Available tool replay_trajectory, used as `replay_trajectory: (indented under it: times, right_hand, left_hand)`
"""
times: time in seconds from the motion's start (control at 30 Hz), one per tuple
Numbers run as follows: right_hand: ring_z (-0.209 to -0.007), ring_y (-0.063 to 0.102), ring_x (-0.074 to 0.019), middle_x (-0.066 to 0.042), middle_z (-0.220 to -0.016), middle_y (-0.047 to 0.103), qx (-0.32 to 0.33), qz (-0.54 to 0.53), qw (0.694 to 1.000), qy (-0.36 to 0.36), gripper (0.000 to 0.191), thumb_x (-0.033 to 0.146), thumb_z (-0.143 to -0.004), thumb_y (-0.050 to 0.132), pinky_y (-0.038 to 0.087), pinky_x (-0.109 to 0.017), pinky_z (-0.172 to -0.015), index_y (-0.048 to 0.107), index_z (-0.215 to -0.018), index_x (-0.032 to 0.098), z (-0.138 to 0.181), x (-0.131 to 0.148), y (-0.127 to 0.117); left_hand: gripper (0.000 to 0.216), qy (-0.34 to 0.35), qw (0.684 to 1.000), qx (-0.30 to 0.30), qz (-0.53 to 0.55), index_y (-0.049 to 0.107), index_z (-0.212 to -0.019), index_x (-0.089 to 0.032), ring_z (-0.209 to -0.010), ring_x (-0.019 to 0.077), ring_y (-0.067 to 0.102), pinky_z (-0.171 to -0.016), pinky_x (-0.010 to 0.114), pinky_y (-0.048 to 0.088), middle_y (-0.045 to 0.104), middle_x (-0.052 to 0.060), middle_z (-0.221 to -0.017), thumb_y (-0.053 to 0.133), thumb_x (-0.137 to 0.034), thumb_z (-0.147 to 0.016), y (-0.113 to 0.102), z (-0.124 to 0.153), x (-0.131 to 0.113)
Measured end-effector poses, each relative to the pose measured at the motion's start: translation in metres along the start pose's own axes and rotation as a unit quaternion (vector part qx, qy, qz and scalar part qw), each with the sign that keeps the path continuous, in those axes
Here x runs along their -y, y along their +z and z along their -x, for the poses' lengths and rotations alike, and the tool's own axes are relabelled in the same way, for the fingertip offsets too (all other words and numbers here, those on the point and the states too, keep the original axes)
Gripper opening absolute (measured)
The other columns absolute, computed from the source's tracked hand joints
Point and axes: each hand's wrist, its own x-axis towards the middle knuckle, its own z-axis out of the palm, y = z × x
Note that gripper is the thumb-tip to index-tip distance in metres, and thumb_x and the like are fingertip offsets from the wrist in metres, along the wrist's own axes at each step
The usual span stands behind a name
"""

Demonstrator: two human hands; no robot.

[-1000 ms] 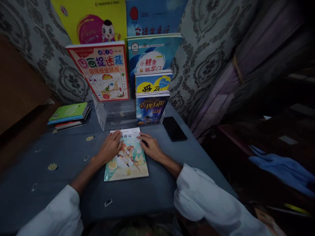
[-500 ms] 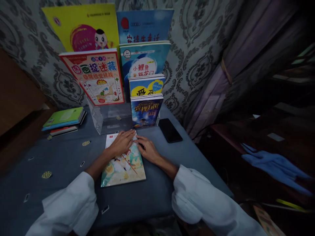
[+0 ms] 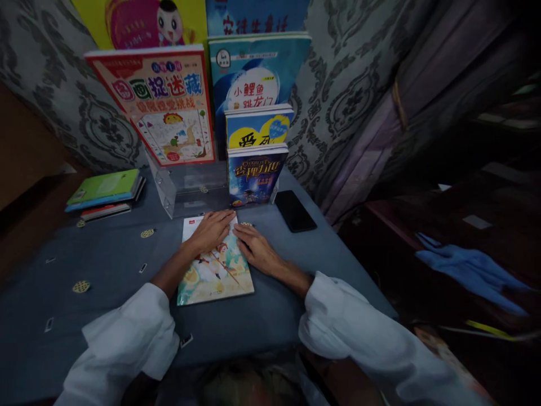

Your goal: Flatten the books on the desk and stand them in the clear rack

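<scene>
A thin picture book (image 3: pixel 220 276) with a pale green and white illustrated cover lies flat on the dark cloth-covered table (image 3: pixel 118 265). My left hand (image 3: pixel 213 230) rests flat across the upper part of its cover, fingers stretched toward the right corner. On the book's upper right edge lies my right hand (image 3: pixel 257 248), its fingers extended and touching the cover. Neither hand is wrapped round anything. Just behind the book stands a clear acrylic book stand (image 3: pixel 194 203) with several books upright in it, among them a dark blue book (image 3: pixel 256 177) and a red-bordered picture book (image 3: pixel 169 107).
A black phone (image 3: pixel 295 211) lies right of the stand, near the table's right edge. Left of the stand sits a small pile of books (image 3: pixel 105 192). Behind are a patterned wall covering and a purple curtain (image 3: pixel 363 152). A blue cloth (image 3: pixel 469 270) lies at the right.
The view has tilted down and come a little closer, so the tall back books are cut off at the top. My right fingers lie flatter along the cover's edge; the left hand stays on the book.
</scene>
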Motion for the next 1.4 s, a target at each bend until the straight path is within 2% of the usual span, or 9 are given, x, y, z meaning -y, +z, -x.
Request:
replay_trajectory:
  times: [0.13, 0.3, 0.5, 0.67, 0.83, 1.03, 1.2, 1.4]
  right_hand:
    - [-0.138, 0.053, -0.0293, -0.016, -0.143, 0.062, 0.029, 0.003, 1.000, 0.002, 0.039, 0.025, -0.097, 0.053, 0.043, -0.054, -0.117, 0.066, -0.133, 0.016, 0.021, 0.015, -0.006]
    - [-0.142, 0.048, -0.0302, -0.015, -0.146, 0.059, 0.055, -0.004, 0.998, -0.003, 0.042, 0.028, -0.099, 0.054, 0.043, -0.056, -0.116, 0.061, -0.140, 0.018, 0.061, 0.046, -0.019]
    - [-0.138, 0.054, -0.0286, -0.013, -0.141, 0.064, 0.057, 0.003, 0.998, -0.028, 0.042, 0.028, -0.100, 0.056, 0.047, -0.053, -0.114, 0.060, -0.141, 0.022, 0.100, 0.069, -0.026]
    - [-0.132, 0.060, -0.0255, -0.011, -0.134, 0.069, 0.038, -0.006, 0.999, -0.027, 0.037, 0.024, -0.101, 0.055, 0.054, -0.048, -0.108, 0.064, -0.137, 0.024, 0.102, 0.065, -0.022]
    - [-0.131, 0.061, -0.0231, -0.012, -0.133, 0.070, 0.021, -0.002, 0.998, -0.058, 0.036, 0.017, -0.103, 0.049, 0.057, -0.044, -0.106, 0.064, -0.136, 0.021, 0.099, 0.065, -0.022]
    - [-0.132, 0.060, -0.0236, -0.014, -0.133, 0.069, 0.023, 0.008, 0.997, -0.071, 0.037, 0.014, -0.102, 0.049, 0.057, -0.044, -0.106, 0.063, -0.136, 0.018, 0.100, 0.066, -0.024]
    - [-0.132, 0.060, -0.0235, -0.013, -0.134, 0.069, 0.025, 0.010, 0.997, -0.070, 0.038, 0.014, -0.102, 0.048, 0.056, -0.045, -0.106, 0.063, -0.137, 0.020, 0.100, 0.066, -0.024]
    - [-0.129, 0.062, -0.0237, -0.013, -0.132, 0.070, 0.017, 0.029, 0.997, -0.073, 0.035, 0.015, -0.103, 0.047, 0.058, -0.044, -0.103, 0.065, -0.133, 0.019, 0.101, 0.066, -0.022]
  left_hand:
    - [0.051, 0.001, 1.000, 0.007, 0.003, 0.047, -0.149, -0.016, -0.144, 0.0225, 0.043, -0.114, 0.042, 0.034, 0.049, 0.010, -0.156, 0.033, -0.023, -0.101, 0.000, 0.000, 0.000]
    - [0.051, 0.001, 1.000, 0.019, 0.019, 0.045, -0.151, -0.016, -0.146, 0.0235, 0.041, -0.114, 0.044, 0.032, 0.047, 0.010, -0.157, 0.031, -0.027, -0.103, -0.001, 0.000, 0.001]
    - [0.051, 0.005, 1.000, 0.017, 0.022, 0.044, -0.151, -0.016, -0.149, 0.0234, 0.038, -0.114, 0.043, 0.032, 0.046, 0.011, -0.158, 0.030, -0.029, -0.104, -0.001, 0.001, 0.001]
    - [0.051, 0.003, 1.000, 0.019, 0.016, 0.045, -0.151, -0.013, -0.149, 0.0250, 0.038, -0.114, 0.045, 0.032, 0.045, 0.013, -0.158, 0.029, -0.030, -0.104, -0.002, 0.001, -0.002]
    - [0.052, 0.006, 1.000, 0.022, 0.012, 0.046, -0.150, -0.015, -0.150, 0.0241, 0.036, -0.115, 0.046, 0.033, 0.044, 0.012, -0.159, 0.029, -0.030, -0.104, -0.005, 0.002, -0.005]
    - [0.051, 0.016, 0.999, 0.043, 0.014, 0.044, -0.151, -0.016, -0.151, 0.0216, 0.034, -0.122, 0.047, 0.026, 0.041, 0.011, -0.161, 0.028, -0.031, -0.105, -0.008, 0.006, -0.011]
    - [0.053, 0.038, 0.997, 0.066, 0.013, 0.040, -0.153, -0.013, -0.153, 0.0201, 0.030, -0.125, 0.046, 0.021, 0.039, 0.010, -0.162, 0.028, -0.032, -0.105, -0.007, 0.015, -0.020]
    - [0.051, 0.080, 0.994, 0.060, 0.036, 0.043, -0.152, -0.018, -0.153, 0.0192, 0.031, -0.126, 0.044, 0.021, 0.042, 0.007, -0.160, 0.026, -0.035, -0.108, -0.009, 0.035, -0.033]
